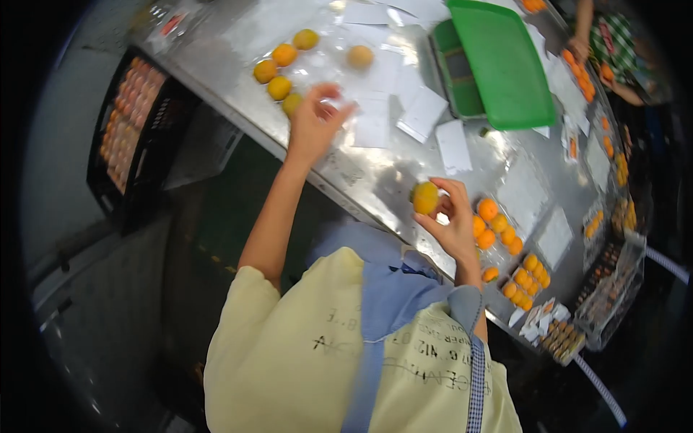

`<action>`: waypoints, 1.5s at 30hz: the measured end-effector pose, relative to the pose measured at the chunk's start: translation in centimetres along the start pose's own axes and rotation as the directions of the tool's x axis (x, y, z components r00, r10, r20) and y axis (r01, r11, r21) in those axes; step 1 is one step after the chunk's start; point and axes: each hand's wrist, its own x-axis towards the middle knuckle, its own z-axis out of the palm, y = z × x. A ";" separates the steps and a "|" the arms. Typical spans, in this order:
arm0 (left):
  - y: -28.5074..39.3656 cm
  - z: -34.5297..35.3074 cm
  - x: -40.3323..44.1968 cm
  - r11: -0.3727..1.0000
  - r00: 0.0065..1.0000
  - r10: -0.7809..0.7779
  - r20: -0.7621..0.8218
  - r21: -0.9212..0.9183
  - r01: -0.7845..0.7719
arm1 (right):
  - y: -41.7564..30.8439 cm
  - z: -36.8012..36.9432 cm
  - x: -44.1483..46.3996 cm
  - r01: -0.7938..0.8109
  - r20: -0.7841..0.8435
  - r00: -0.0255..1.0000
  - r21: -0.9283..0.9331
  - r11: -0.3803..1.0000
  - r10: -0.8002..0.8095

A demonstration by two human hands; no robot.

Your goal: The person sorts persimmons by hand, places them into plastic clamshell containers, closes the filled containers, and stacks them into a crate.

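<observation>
A yellow-green citrus fruit point(425, 198) is pinched between the thumb and fingers of my right hand point(451, 220), over the table's near edge. My left hand point(316, 123) is above the metal table, its fingers curved and apart, with nothing seen between them. Just beside it, a greenish fruit point(291, 105) lies at the end of a row with a yellow fruit point(279, 88) and several others. A single paler orange fruit point(360, 57) rests farther back. To the right of my right hand, a group of orange fruits point(487, 209) sits on the table.
A green lid point(502, 65) lies tilted over a green bin point(458, 72). White papers point(422, 114) are spread around it. Packed orange fruits point(530, 277) stand at the right edge. A black crate point(130, 123) of fruit is at the left. Another person's hand point(580, 47) is at the upper right.
</observation>
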 end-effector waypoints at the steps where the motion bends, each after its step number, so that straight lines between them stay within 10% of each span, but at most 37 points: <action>1: -0.4 1.6 -1.1 0.971 0.959 -0.078 0.272 -0.196 0.134 | -0.7 0.0 0.3 0.038 -0.003 0.999 -0.039 0.999 -0.038; 4: 2.0 4.4 -4.2 0.831 0.665 -0.137 0.734 -0.281 0.481 | -2.2 0.2 1.3 0.147 0.001 0.989 -0.148 0.978 -0.148; 9: 2.6 5.5 -5.5 0.735 0.543 0.024 0.839 -0.383 0.559 | -3.0 0.1 1.4 0.170 0.030 0.985 -0.213 0.962 -0.167; 19: 1.0 2.3 -3.2 0.858 0.849 -0.009 0.529 -0.432 0.278 | -0.2 -0.2 0.7 0.098 -0.065 0.992 -0.114 0.989 -0.106; 24: -2.3 -1.6 3.0 0.978 0.978 0.208 0.022 -0.033 -0.208 | 1.3 -0.4 -0.5 0.043 -0.032 0.998 -0.122 0.992 -0.048; 29: -4.4 -4.4 7.8 0.816 0.933 0.302 -0.194 0.558 -0.148 | 1.8 -0.4 -0.8 0.008 -0.047 0.999 -0.132 0.991 -0.015; 45: -6.0 -5.1 9.9 0.572 0.957 0.291 0.023 0.797 -0.193 | 3.5 -1.0 -1.2 -0.034 -0.059 0.998 -0.163 0.986 0.025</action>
